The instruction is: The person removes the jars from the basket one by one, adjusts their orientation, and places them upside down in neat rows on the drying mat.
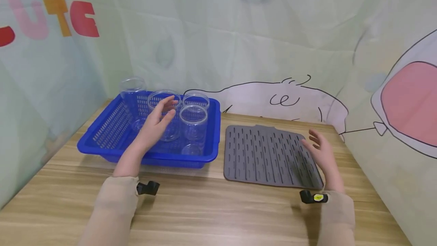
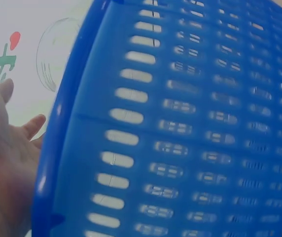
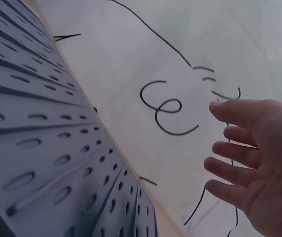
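My left hand point(image 1: 155, 124) hangs over the blue plastic basket point(image 1: 83, 145), thumb and fingers apart with nothing between them. Several clear jars stand upright inside. One jar point(image 1: 194, 126) is just right of the hand, another point(image 1: 195, 97) behind it, and a wider jar point(image 1: 153, 100) is partly hidden by the fingers. A tall jar point(image 1: 132, 86) rises at the basket's back left corner. Above the right edge of a grey ridged drying mat point(image 1: 263, 155), my right hand point(image 1: 321, 153) is held with loosely bent fingers and holds nothing; the right wrist view shows its palm bare.
Both the basket and the mat lie on a wooden table point(image 1: 218, 208), with a narrow strip of wood between them. Printed cloth point(image 1: 211, 41) hangs behind the table and along both sides. A small black camera point(image 1: 148, 188) is strapped to the left wrist.
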{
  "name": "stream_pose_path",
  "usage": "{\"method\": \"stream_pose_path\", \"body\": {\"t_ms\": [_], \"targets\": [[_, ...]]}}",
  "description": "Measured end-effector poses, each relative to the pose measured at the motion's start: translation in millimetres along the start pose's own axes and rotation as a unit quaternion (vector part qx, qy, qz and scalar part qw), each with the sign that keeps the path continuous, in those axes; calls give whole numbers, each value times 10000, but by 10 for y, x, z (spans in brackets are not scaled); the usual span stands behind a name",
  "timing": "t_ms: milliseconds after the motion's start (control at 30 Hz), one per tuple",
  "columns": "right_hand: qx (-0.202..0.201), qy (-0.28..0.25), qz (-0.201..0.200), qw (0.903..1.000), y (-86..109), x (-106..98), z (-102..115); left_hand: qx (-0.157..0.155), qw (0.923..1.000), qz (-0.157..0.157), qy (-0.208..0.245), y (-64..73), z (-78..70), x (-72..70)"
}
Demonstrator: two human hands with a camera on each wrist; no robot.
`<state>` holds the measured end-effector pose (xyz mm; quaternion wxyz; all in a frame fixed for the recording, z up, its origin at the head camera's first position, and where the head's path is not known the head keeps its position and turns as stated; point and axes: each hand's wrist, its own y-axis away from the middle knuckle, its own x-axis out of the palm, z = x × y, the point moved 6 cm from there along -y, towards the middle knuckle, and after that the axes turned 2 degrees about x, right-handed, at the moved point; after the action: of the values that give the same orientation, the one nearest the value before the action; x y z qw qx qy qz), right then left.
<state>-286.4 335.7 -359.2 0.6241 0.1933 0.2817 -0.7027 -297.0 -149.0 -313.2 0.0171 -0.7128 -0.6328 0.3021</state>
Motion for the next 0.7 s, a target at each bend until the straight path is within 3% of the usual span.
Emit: {"method": "stream_pose_path", "body": {"t_ms": [200,533,700], "targets": [[539,-332,-100,9979,41,-54,-279,-227,9970,428,611,3,15,99],[1469,-1305,-412,9796,78,-51,-705,-709,9924,795,610,28,82,236],[1794,-1472,-520,9713,106,-38,-882,-894,9900,882,649,23,96,277]]}}
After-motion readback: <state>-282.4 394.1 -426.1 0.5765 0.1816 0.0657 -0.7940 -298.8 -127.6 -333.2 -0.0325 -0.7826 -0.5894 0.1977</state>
